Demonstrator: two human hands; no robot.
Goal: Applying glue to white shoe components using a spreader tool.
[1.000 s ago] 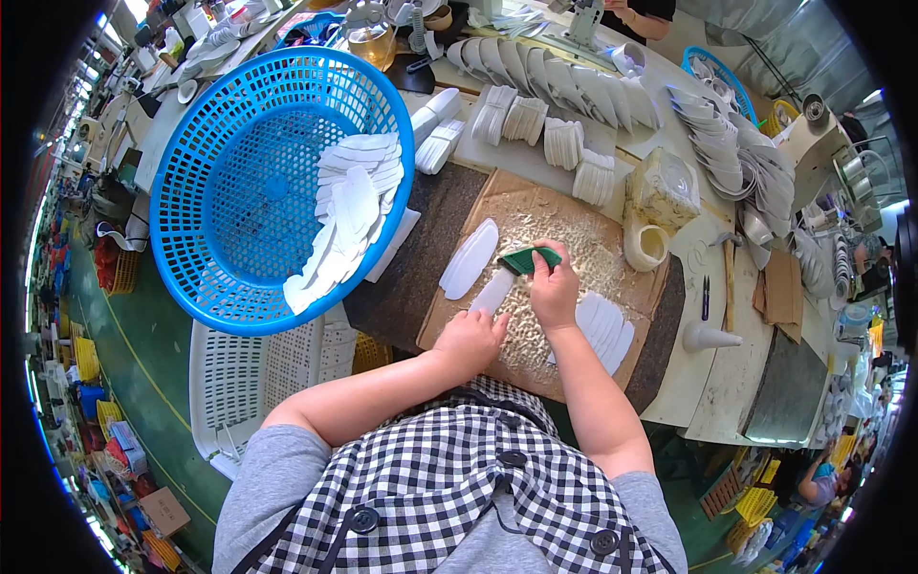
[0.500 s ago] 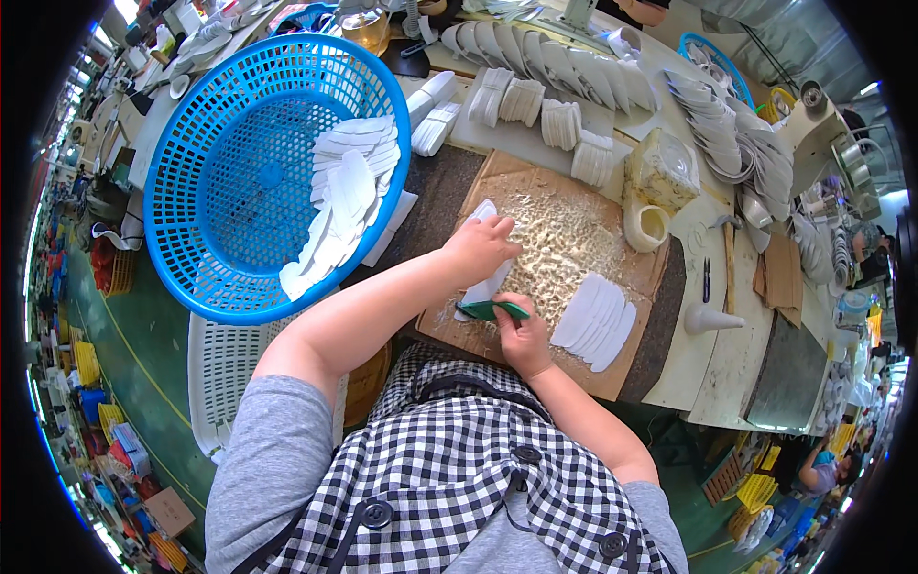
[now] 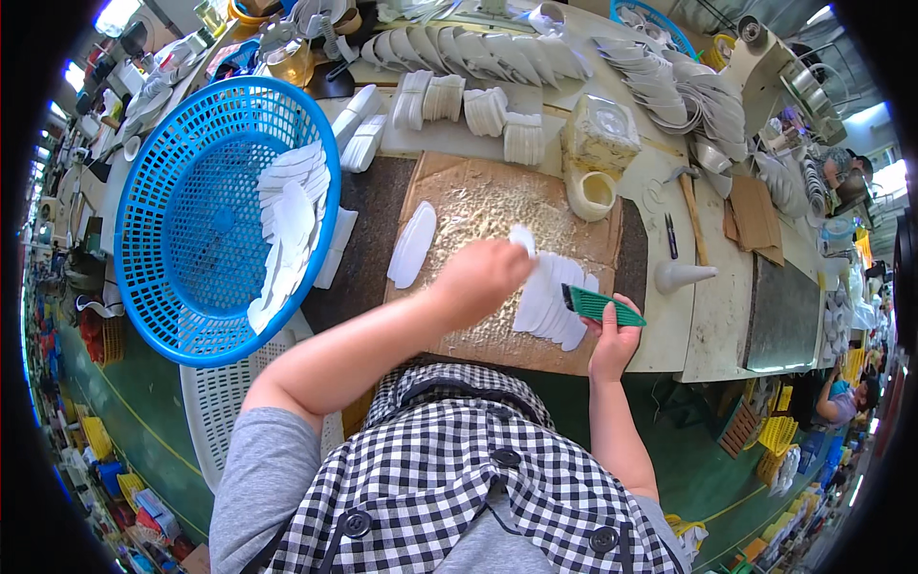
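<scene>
My left hand is closed over the middle of a glue-crusted cardboard sheet, pinching a white oblong piece that shows past its fingers. In my right hand is a green ribbed brush, its dark bristle end pointing left. That end reaches the edge of an overlapping fan of white pieces on the cardboard. A few more flat white pieces lie together on the cardboard's left side, apart from both hands.
A blue basket holding white pieces stands at the left, above a white crate. Bundled white strips line the back. A crusted container, a white tape roll, a hammer and a white cone are at the right.
Both hands have moved right across the cardboard. The left carries a white piece away from the left pile; the brush has come to the fanned pieces. The whole view has shifted slightly.
</scene>
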